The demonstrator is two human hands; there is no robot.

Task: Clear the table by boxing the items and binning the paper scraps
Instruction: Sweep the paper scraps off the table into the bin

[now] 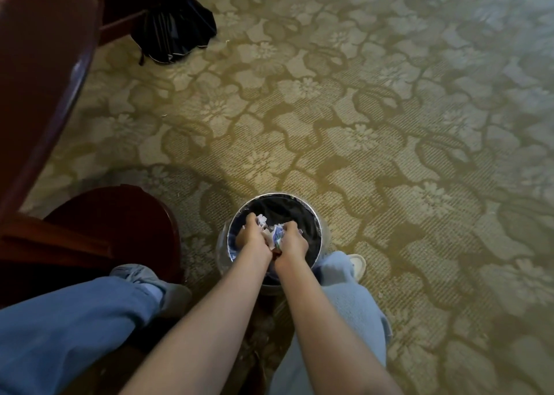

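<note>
Both arms are bare and reach straight down, side by side, with the wrists almost touching. The left hand [252, 233] and the right hand [294, 239] are low, right in the mouth of the bin [290, 212]. The fingers of both hands are curled tight around the scraps [277, 235], so each hand holds a bunch of paper. The scraps are crumpled and bumpy. Most are white, and one bit between the hands has blue on it. The bin is round with a shiny metal rim and a black bag inside. It stands on the carpet [359, 110] between the person's feet. The carpet is soft and yellow-green, with pale flowers and dark wavy lines all over it. The legs wear blue jeans [75, 319], and a pale shoe [358, 264] peeks out just right of the bin. At the left is the curved edge of a dark, smooth wooden counter [45, 65]. Near it is a round, dark red chair [120, 215]. A black umbrella [177, 32] lies on the carpet far from the bin.
</note>
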